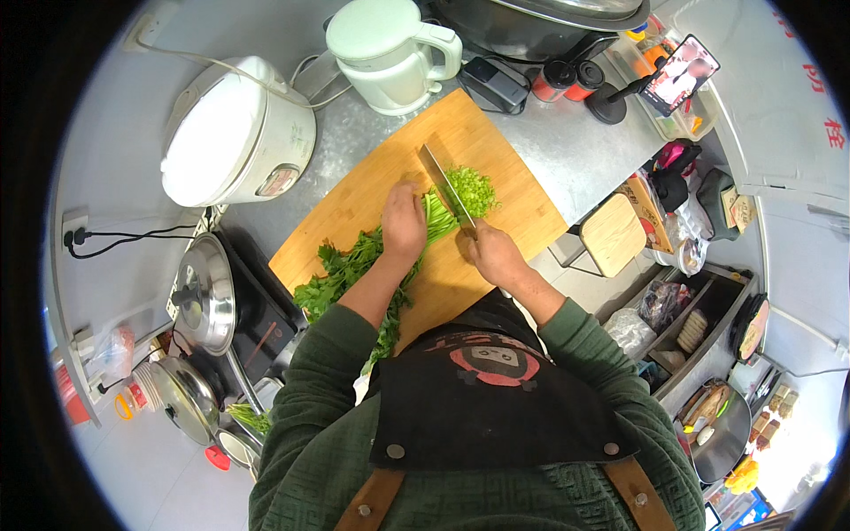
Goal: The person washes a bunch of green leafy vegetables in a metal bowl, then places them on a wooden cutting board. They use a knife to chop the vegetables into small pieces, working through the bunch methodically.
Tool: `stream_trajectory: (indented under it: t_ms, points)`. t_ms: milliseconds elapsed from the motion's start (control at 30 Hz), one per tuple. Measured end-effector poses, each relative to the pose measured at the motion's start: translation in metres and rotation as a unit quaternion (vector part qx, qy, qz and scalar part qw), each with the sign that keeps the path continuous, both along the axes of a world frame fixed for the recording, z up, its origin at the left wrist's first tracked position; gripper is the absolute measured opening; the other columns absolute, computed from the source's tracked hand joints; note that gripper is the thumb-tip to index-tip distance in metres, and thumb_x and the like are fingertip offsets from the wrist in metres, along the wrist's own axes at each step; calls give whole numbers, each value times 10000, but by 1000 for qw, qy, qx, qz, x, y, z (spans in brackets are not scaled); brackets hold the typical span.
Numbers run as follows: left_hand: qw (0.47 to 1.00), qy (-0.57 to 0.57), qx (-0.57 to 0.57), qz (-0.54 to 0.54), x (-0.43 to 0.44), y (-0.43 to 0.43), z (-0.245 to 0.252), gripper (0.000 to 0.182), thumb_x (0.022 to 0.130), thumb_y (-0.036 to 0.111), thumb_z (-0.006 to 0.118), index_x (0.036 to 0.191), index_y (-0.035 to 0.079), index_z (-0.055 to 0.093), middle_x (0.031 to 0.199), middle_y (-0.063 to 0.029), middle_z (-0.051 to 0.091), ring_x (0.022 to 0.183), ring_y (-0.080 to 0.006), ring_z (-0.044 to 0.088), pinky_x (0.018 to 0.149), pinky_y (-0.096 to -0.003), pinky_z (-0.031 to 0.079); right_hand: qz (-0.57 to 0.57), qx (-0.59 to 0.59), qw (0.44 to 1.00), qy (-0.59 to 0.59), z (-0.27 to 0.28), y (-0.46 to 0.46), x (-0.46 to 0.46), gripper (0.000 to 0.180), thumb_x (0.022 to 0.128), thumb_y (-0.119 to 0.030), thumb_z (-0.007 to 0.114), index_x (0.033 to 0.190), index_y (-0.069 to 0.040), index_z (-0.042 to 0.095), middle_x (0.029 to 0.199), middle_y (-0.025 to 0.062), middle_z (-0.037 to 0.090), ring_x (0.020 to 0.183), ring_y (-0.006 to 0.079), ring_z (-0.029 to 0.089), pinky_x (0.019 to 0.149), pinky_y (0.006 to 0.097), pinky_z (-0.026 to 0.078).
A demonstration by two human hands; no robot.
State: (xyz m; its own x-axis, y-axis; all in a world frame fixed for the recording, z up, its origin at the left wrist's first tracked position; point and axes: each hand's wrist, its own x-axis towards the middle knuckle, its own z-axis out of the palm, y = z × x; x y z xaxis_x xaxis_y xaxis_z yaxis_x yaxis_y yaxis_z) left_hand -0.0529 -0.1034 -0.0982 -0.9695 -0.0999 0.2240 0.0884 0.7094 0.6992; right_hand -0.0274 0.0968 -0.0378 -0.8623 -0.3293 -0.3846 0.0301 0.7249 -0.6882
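Observation:
A wooden cutting board (512, 178) lies on the metal counter in front of me. My right hand (498, 252) grips the handle of a kitchen knife, its broad blade (443, 178) pointing away from me across a bunch of celery stalks (437, 219). On the far left side of the blade, my left hand (404, 222) holds the bunch down against the board, fingers curled and partly hidden. Chopped green pieces (473, 187) are heaped just right of the blade. The leafy ends (332, 282) spread toward the lower left, partly under my left forearm.
Behind the board stand a pale green electric kettle (375, 56) and a white rice cooker (239, 143). A phone on a stand (682, 73) and red jars (554, 81) are at the back right. A lidded pan (206, 299) sits left; a wooden stool (612, 233) is right.

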Motion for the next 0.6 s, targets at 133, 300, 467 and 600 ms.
stream_trajectory:
  t_ms: [133,300,467,600]
  points:
    - [1000,-20,-19,6,3,8,-11,107,917,41,663,1023,26,659,1002,-170,680,977,-385,629,857,-473,502,0,-6,1000,9,2,2,1,321,942,-127,551,1201,61,565,929,341,687,916,509,673,823,546,540]
    - [999,15,-21,20,9,15,-13,136,902,69,713,1028,28,685,1013,-142,703,967,-357,640,863,-444,499,-3,4,1000,-3,6,3,2,321,929,-103,543,1203,62,564,926,341,684,913,505,674,822,553,537]
    - [999,26,15,12,11,13,-13,151,893,83,732,1032,36,694,1039,-130,716,978,-343,643,883,-440,495,10,10,1000,13,8,4,1,327,927,-94,537,1212,67,556,933,347,676,910,507,672,820,558,536]
    - [998,20,52,6,11,11,-16,136,886,101,731,1010,60,692,1053,-121,721,1003,-340,635,902,-440,483,24,24,999,23,12,4,1,336,925,-90,537,1220,70,551,951,344,675,913,504,672,823,555,540]
